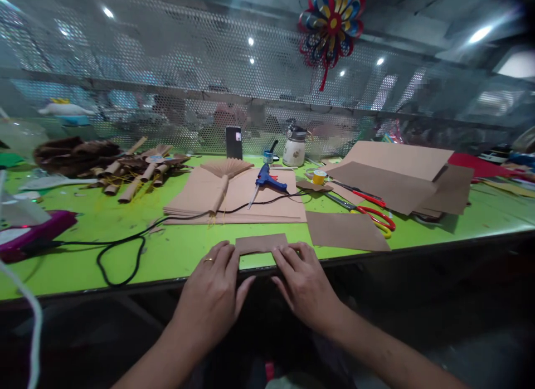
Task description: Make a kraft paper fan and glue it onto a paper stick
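A small brown paper strip [261, 244] lies at the front edge of the green table. Beside its left end, my left hand [213, 286] rests with fingers laid on the table and thumb apart, below the edge; a ring is on one finger. My right hand [303, 283] has its fingertips on the strip's right end, its thumb also spread. Behind the strip is a stack of light brown paper [271, 210], bearing a pleated paper fan [223, 180] with a rolled handle and a blue glue gun [270, 180]. A larger brown sheet [346, 231] lies to the right.
Red-handled scissors [376, 215], a yellow spool [319, 178] and large paper sheets [393, 160] are at the right. Rolled paper pieces [134, 188] lie back left. A black cable [167, 217] crosses the table towards a purple device [45, 233]. A jar [294, 149] stands behind.
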Action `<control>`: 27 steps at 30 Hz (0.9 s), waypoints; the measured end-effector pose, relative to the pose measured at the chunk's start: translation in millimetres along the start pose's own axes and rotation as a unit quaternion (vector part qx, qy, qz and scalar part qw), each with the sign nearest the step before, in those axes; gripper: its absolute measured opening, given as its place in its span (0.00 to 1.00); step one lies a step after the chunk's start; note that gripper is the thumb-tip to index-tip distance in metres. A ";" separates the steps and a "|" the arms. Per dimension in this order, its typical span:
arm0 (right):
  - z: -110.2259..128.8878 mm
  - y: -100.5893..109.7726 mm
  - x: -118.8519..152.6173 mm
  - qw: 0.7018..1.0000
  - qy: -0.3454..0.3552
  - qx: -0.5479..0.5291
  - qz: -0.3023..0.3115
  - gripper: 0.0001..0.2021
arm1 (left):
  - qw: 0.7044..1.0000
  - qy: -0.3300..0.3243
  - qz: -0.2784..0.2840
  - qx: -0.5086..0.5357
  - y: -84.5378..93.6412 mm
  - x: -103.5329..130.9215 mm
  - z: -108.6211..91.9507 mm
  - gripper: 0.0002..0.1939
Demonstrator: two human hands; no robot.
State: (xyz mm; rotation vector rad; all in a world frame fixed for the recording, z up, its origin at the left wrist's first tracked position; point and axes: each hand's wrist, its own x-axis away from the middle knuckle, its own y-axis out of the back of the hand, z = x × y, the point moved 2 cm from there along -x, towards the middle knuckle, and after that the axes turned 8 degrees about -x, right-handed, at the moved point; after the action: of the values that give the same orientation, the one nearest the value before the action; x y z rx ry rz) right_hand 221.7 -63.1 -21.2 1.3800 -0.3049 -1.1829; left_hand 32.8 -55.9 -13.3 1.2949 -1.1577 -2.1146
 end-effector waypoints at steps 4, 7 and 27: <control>-2.7 17.4 -12.8 0.998 0.004 -0.015 0.058 0.16 | 0.998 0.027 -0.004 0.063 12.0 -14.3 4.9 0.18; -12.9 26.2 -28.9 0.994 0.027 -0.007 0.103 0.10 | 0.993 0.030 0.012 0.118 10.9 -31.4 14.0 0.14; -31.0 32.8 -67.1 0.964 0.150 0.065 0.208 0.11 | 0.977 -0.153 0.101 0.105 -8.0 -66.7 10.6 0.10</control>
State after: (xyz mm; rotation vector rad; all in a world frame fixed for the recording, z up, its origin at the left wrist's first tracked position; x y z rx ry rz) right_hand 231.0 -0.6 29.2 1.4960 -0.4365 -0.6055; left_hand 56.9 -0.7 18.2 0.9047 -1.6059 -2.1321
